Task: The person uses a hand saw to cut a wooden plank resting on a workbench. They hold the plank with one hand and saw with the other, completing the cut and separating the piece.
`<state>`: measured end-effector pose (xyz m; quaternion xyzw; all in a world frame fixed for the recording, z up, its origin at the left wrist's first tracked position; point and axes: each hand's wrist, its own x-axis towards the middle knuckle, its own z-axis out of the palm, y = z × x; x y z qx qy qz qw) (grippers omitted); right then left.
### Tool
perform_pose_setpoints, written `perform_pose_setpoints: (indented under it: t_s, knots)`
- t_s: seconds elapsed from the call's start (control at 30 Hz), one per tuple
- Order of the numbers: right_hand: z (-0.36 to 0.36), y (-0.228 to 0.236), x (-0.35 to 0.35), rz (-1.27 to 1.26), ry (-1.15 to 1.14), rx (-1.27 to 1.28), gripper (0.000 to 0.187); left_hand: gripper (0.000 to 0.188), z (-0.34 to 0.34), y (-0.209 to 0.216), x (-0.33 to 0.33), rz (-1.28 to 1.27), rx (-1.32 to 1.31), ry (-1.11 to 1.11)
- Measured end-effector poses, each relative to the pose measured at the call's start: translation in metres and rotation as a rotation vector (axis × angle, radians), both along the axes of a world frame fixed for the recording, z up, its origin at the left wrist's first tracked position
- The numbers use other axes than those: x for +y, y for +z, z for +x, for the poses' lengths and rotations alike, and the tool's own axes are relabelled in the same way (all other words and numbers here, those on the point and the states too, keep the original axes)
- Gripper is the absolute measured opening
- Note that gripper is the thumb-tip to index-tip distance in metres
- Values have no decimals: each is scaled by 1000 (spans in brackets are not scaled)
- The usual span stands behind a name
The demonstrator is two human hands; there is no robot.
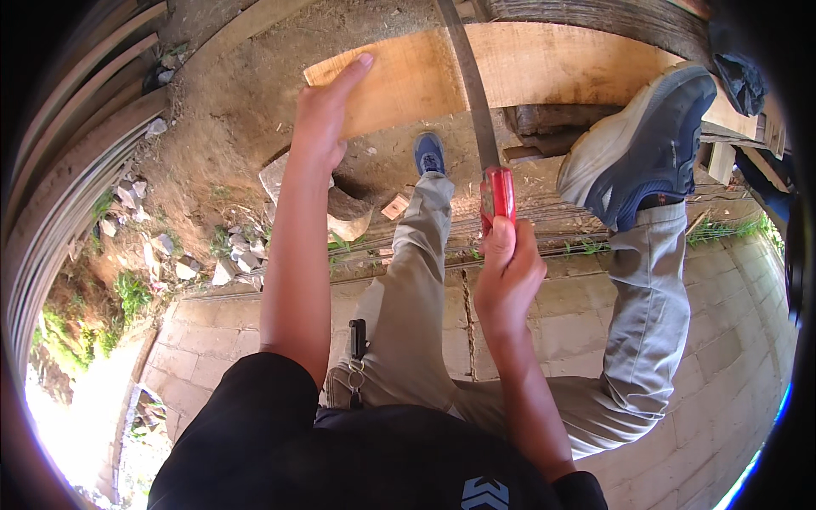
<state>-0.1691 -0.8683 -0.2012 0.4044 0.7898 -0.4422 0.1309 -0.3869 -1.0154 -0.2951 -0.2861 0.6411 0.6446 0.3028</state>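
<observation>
As the pale wooden plank (408, 81) above brown earth (234, 110) is seemingly steadied by the blue shoe (642, 140) and clasping left hand (323, 119), the red-handled metal blade (483, 119) is held across it by the right hand (508, 276).

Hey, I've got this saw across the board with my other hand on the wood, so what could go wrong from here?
The saw in your right hand crosses the board, and your left hand is on that board, so a skipping blade might reach it. Your right shoe appears to rest on the board; if it slips, the wood could shift. Your left shoe is close by, so anything dropped might hit it.
</observation>
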Motion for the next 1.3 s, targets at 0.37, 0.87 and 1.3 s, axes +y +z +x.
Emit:
perform_pose_setpoints:
  t_s: [0.37, 0.87, 1.3]
  knots:
    - [85, -3, -18, 62, 4, -1, 41, 56, 3, -21, -5, -65, 18, -6]
    - [127, -10, -34, 95, -13, 25, 40, 59, -1, -3, 7, -2, 52, -18]
    - [153, 30, -29, 84, -12, -97, 36, 65, -6, -3, 7, -8, 55, -38]
